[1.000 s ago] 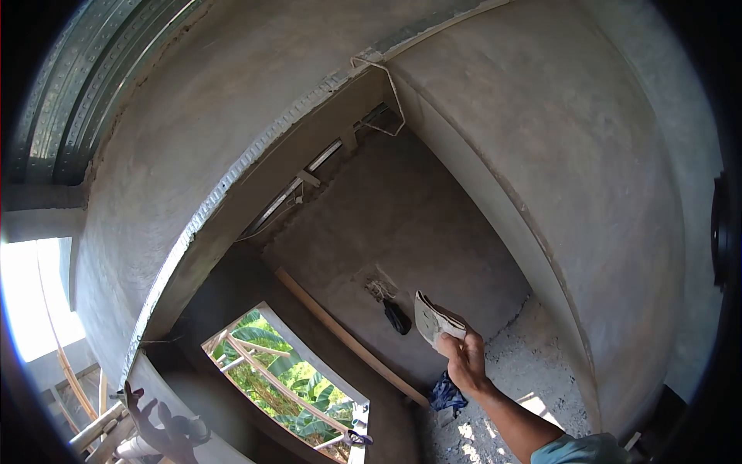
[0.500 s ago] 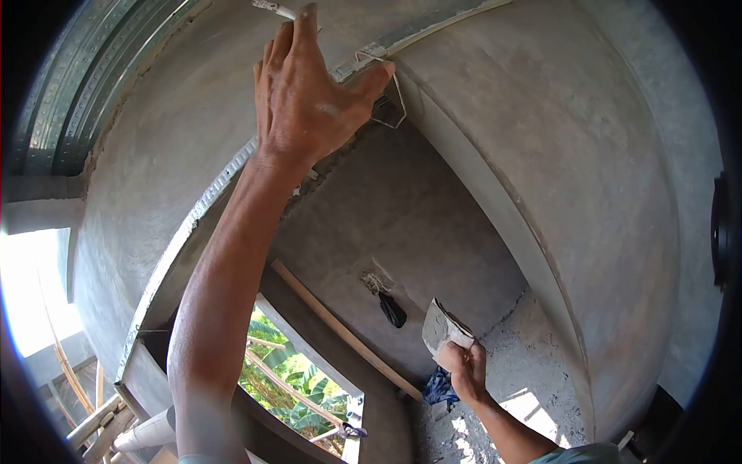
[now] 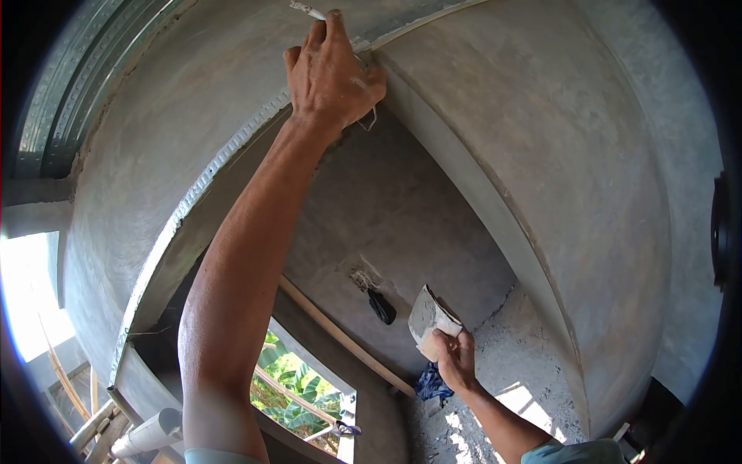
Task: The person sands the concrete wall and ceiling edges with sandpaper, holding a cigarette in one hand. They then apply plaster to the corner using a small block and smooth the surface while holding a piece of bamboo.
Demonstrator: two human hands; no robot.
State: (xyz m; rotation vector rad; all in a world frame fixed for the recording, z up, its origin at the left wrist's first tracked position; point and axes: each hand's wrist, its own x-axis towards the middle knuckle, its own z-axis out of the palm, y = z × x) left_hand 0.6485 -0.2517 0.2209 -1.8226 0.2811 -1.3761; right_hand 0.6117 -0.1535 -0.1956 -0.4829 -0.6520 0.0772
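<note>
My left hand (image 3: 334, 81) is raised to the upper corner of the opening, its fingers curled at the edge. A lit-looking white cigarette (image 3: 309, 11) sticks out between its fingers. Just below the thumb side hangs a bent wire clip (image 3: 372, 119), mostly covered by the hand. Lower down, my right hand (image 3: 457, 360) grips a flat, plaster-smeared piece (image 3: 430, 319) that looks folded or layered, thumb on its face. A pale, perforated edge strip (image 3: 202, 182) runs down the opening's left side from behind my left hand.
Grey plastered wall surrounds the opening. Inside, a black pouch-like thing (image 3: 381, 307) hangs by a rough hole, with a wooden batten (image 3: 340, 332) leaning below. Dark blue cloth (image 3: 433, 384) lies near the rubble-strewn floor. A pipe (image 3: 148, 435) and poles are at lower left.
My left hand has moved right in view and its thumb and fingers have closed in over the wire clip. My right hand and its flat piece have shifted slightly up and left.
</note>
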